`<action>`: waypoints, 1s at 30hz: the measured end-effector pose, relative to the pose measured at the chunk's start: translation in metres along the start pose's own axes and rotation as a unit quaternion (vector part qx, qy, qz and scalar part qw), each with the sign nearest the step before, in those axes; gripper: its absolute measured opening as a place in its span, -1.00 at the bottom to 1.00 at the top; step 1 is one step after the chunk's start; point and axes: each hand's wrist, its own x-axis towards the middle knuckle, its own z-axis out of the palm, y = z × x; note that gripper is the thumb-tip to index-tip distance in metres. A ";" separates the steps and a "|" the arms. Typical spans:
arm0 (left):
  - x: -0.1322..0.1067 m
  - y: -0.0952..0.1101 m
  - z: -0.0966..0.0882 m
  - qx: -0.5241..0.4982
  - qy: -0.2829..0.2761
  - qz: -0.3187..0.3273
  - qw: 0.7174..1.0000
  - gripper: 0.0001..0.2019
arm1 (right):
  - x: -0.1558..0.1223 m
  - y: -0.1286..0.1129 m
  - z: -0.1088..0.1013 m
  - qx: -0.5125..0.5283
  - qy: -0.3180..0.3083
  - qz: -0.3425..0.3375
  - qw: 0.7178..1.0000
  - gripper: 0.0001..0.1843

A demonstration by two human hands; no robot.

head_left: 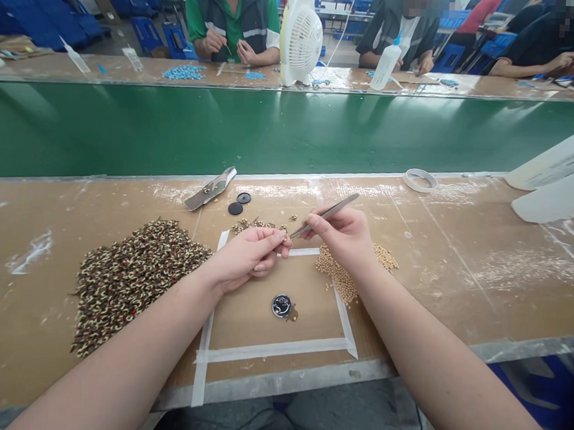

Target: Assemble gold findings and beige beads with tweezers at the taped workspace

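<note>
My right hand (346, 233) grips a pair of metal tweezers (332, 209), their tips meeting the fingertips of my left hand. Thumb and fingers of my left hand (254, 251) pinch a small part (285, 232), too tiny to make out fully. Under and behind the fingers lie several small gold and dark pieces (253, 224). Left of my forearm rises a big heap of small dark, cream and red parts (141, 275). Beige beads (339, 274) are piled beneath my right wrist. A small round dish of dark liquid (282, 306) sits inside the taped square (271, 350).
Two black discs (235, 208) and a strip with small pieces on it (212, 189) lie beyond my hands. A tape roll (420, 180) and white jugs (555, 182) stand to the right. Past the green belt (271, 132), people work near a white fan (301, 41).
</note>
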 end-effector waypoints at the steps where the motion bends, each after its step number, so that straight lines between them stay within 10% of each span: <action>1: 0.001 0.000 0.000 -0.003 0.001 -0.001 1.000 -0.68 | -0.001 0.000 0.000 -0.011 0.000 -0.009 1.000 -0.70; 30: 0.001 -0.002 0.005 0.013 0.034 0.006 0.999 -0.69 | -0.006 0.004 0.002 -0.143 -0.028 -0.107 0.984 -0.79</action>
